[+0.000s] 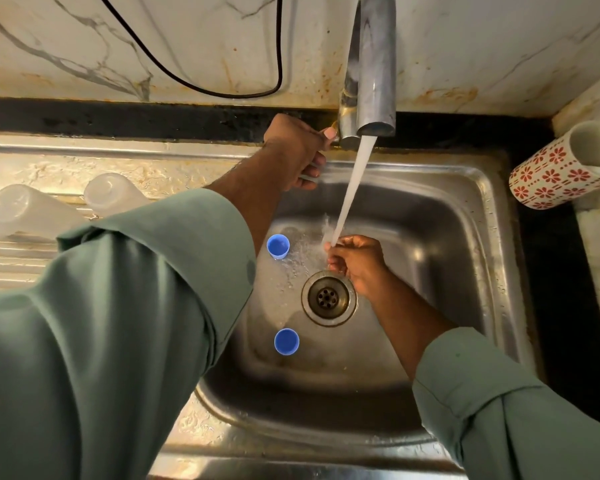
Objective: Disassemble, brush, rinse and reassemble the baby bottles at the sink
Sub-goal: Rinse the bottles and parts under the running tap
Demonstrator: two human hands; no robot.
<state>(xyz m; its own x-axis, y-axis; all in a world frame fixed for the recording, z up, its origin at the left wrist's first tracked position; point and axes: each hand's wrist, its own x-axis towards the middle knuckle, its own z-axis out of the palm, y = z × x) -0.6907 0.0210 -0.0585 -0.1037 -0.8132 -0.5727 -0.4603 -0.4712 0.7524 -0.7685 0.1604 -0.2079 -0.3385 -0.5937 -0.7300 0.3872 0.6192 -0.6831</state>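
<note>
Right hand (355, 263) grip contents indiscernible under water (352, 188).

Two blue caps (278, 246) (286, 341) left of drain (328, 297); basin right side free.

The person is wearing a loose, long-sleeved top in muted sage green. The left sleeve (111, 323) is filling the view from about seven to nine o'clock, its broad cuff folding in soft creases. The right sleeve (520, 414) is showing at five o'clock, buttoned cuff bunching at the forearm. Both hands are bare.
</note>
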